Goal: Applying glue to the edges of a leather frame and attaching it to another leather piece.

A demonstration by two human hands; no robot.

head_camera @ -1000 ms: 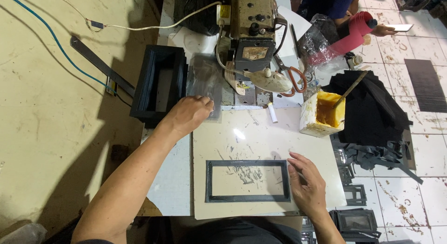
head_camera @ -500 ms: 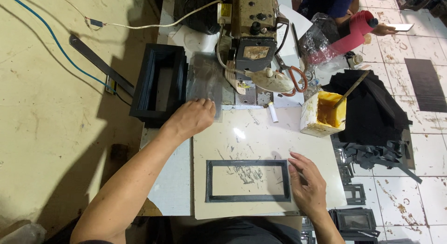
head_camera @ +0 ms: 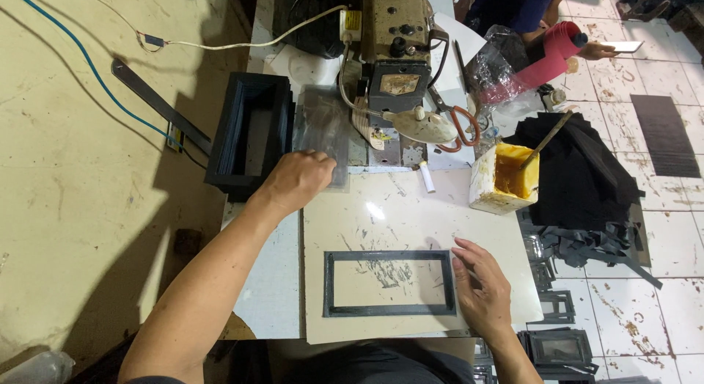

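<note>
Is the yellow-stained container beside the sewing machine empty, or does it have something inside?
Not empty: the container stands upright and open, with yellow-orange paste inside and a stick leaning out of it.

A pale worktable (head_camera: 279, 281) is seen w/ a cream board (head_camera: 411, 222) laid on it. On the board a dark rectangular frame (head_camera: 389, 283) lies flat. A sewing machine (head_camera: 396, 54), a stack of black frames (head_camera: 249, 134), clear plastic sheets (head_camera: 323, 123) & a yellow glue tub (head_camera: 504, 177) are also carried.
</note>
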